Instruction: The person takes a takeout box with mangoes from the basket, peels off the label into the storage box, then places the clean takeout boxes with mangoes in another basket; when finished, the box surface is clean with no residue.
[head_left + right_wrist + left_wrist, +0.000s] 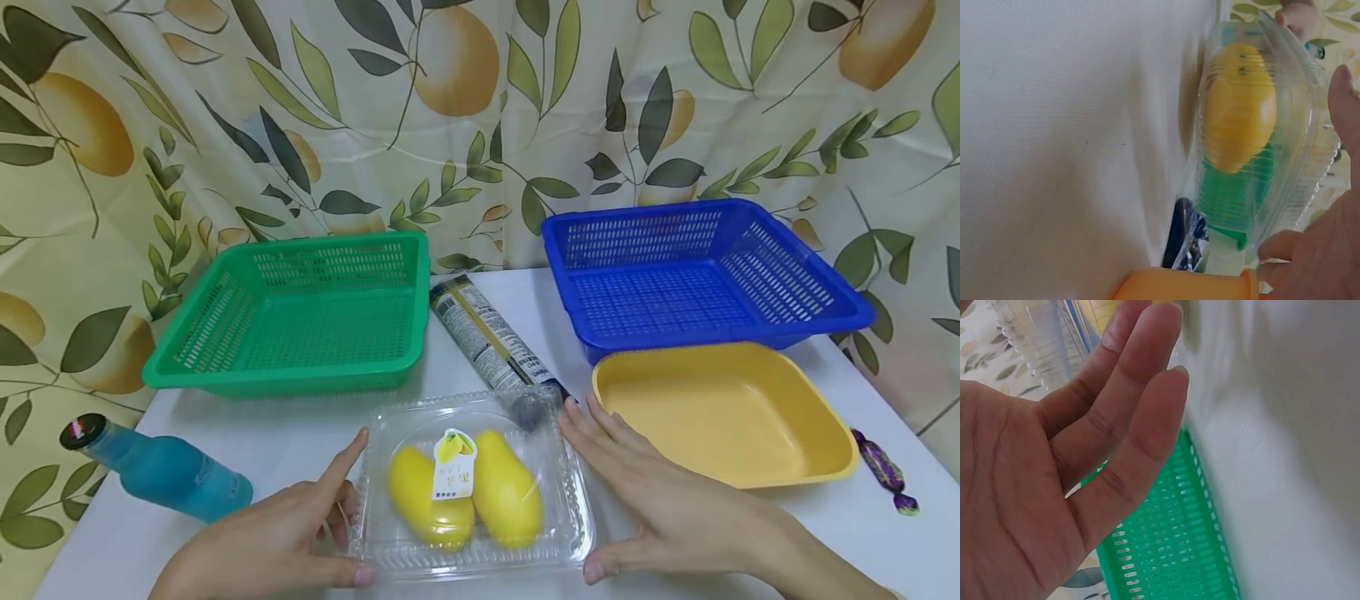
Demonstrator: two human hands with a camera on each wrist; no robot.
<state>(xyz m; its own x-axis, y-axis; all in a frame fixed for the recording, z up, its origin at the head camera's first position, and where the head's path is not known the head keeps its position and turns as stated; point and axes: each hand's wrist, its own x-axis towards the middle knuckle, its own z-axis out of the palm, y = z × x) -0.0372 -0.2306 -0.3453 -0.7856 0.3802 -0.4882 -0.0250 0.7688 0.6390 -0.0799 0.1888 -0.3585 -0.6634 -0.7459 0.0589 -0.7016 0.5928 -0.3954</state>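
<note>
A clear plastic clamshell box (480, 558) lies on the table between both hands, lid down. Inside are two yellow mangoes (512, 492), with a white label (453, 467) on the lid over them. My left hand (270, 533) is at the box's left side, index finger and thumb extended along its edge. In the left wrist view its other fingers (1141, 419) are loosely bent and hold nothing. My right hand (667, 500) lies along the right side, fingers straight, fingertips right at the lid's upper right corner and thumb near the lower one.
Behind the box stand a green basket (285, 387) and a blue basket (712, 333), with a dark printed packet (487, 333) between them. A yellow tub (720, 417) is at the right, beside a purple wrapped candy (883, 467). A blue bottle (172, 475) lies at the left.
</note>
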